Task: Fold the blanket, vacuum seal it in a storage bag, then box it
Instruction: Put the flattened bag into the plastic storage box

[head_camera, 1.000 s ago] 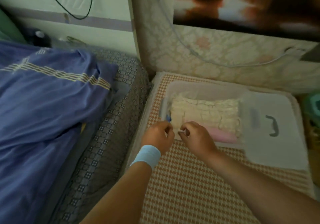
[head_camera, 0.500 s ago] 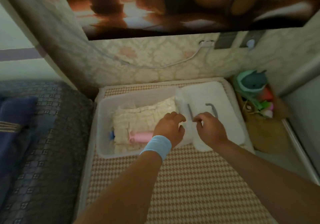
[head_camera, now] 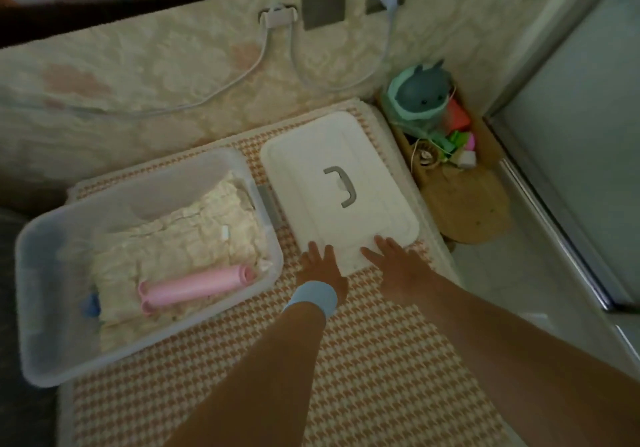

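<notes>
A clear plastic storage box (head_camera: pixel 41 308) stands at the left on an orange houndstooth mat. Inside lies the cream blanket in its flattened vacuum bag (head_camera: pixel 194 239), with a pink hand pump (head_camera: pixel 197 287) on top of it. The white box lid (head_camera: pixel 339 187), with a grey handle, lies flat on the mat to the right of the box. My left hand (head_camera: pixel 320 268), with a light blue wristband, and my right hand (head_camera: pixel 398 263) reach to the lid's near edge with fingers straight, fingertips touching it.
A small wooden stand (head_camera: pixel 464 197) with a teal plush toy (head_camera: pixel 420 95) and small items sits right of the mat. White cables (head_camera: pixel 346 79) hang along the patterned wall from a socket. A glass door frame (head_camera: pixel 554 204) runs down the right side.
Both hands left the bag in the box and moved right onto the lid's near edge. The view swung right and tilted down.
</notes>
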